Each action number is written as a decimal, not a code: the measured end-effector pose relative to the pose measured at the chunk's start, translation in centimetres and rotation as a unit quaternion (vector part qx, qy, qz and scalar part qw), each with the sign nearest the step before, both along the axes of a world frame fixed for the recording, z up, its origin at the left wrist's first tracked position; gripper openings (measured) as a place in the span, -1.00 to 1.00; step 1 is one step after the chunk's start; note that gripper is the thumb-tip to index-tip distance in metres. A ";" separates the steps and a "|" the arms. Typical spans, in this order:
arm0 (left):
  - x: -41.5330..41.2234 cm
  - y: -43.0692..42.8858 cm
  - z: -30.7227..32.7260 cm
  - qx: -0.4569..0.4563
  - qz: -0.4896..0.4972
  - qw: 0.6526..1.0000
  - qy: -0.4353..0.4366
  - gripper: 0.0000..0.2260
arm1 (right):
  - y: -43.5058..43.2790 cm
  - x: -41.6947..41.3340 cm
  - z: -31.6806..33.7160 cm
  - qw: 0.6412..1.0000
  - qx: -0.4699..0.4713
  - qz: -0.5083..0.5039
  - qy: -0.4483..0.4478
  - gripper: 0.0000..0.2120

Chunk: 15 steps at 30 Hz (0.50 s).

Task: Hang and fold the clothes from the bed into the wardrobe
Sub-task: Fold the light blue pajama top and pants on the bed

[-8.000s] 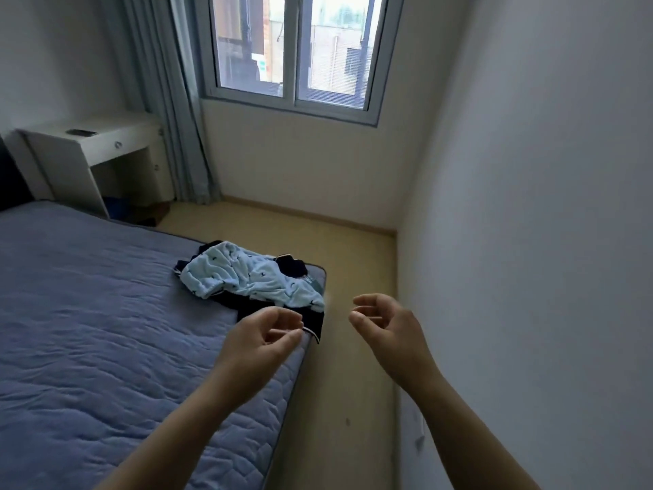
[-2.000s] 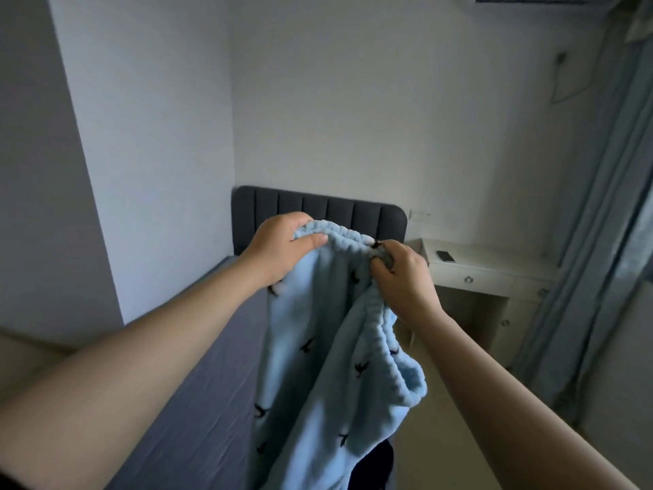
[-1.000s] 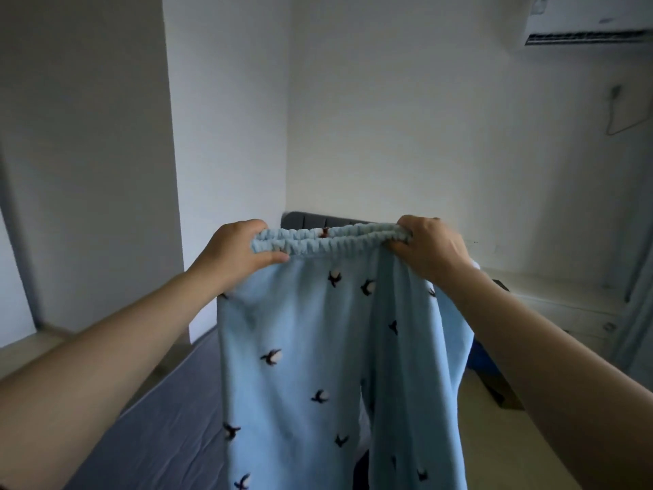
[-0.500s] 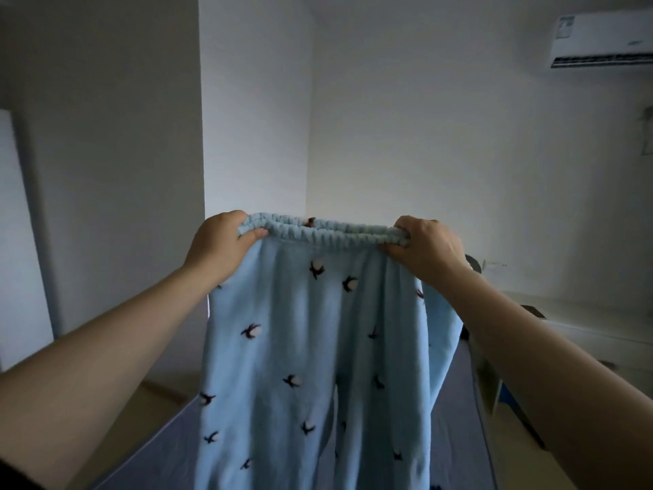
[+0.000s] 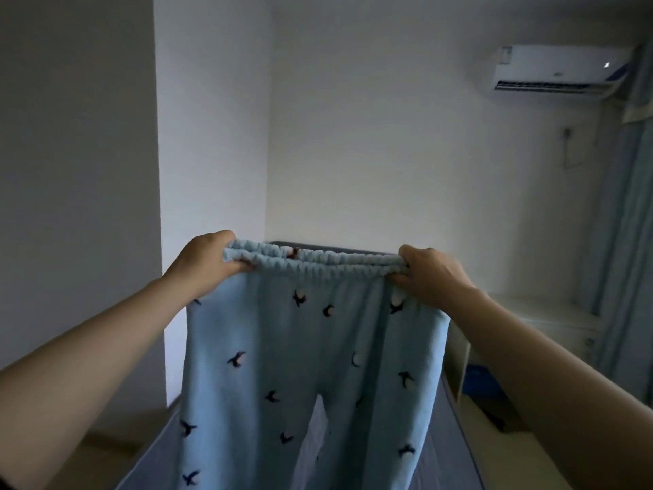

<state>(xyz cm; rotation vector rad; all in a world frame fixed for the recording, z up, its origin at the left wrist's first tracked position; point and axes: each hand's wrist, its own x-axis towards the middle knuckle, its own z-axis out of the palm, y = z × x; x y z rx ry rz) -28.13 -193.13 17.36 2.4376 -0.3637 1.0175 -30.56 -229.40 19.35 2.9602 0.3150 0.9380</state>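
Observation:
Light blue fleece trousers (image 5: 282, 355) with small dark bird prints hang in front of me, both legs dangling straight down. My left hand (image 5: 205, 263) grips the left end of the elastic waistband. At the waistband's right end, my right hand (image 5: 427, 274) holds it too, so the band is stretched out flat between them. The trousers hang above the grey-blue bed (image 5: 456, 454), which shows only between and beside the legs. No wardrobe is in view.
A dark headboard (image 5: 353, 246) peeks over the waistband against the white back wall. A white desk (image 5: 551, 320) stands at right beside a blue-grey curtain (image 5: 629, 242). An air conditioner (image 5: 558, 70) hangs high on the right. A wall corner (image 5: 159, 206) juts out at left.
The trousers went from bunched in both hands to spread wide by the waistband. In the last half second my hands moved further apart and the view turned slightly right.

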 end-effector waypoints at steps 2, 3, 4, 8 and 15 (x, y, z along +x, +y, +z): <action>2.1 2.0 -0.4 -0.020 -0.018 1.000 0.006 -0.67 | 1.3 0.3 -0.4 0.999 -0.038 -0.012 0.005 -0.71; 3.0 2.9 -0.5 -0.031 -0.021 0.999 0.013 -0.69 | 1.9 0.4 -0.6 0.997 -0.072 -0.012 0.019 -0.68; 4.0 3.9 -0.5 -0.042 -0.025 0.999 0.022 -0.70 | 2.5 0.5 -0.7 0.994 -0.101 -0.012 0.037 -0.66; 7.6 5.3 -0.1 -0.053 -0.054 0.996 0.052 -0.74 | 3.7 1.2 -0.5 0.994 -0.077 -0.007 0.072 -0.64; 11.7 5.0 -0.1 -0.052 -0.118 0.990 0.050 -0.80 | 3.7 2.6 1.2 0.999 -0.033 -0.007 0.033 -0.71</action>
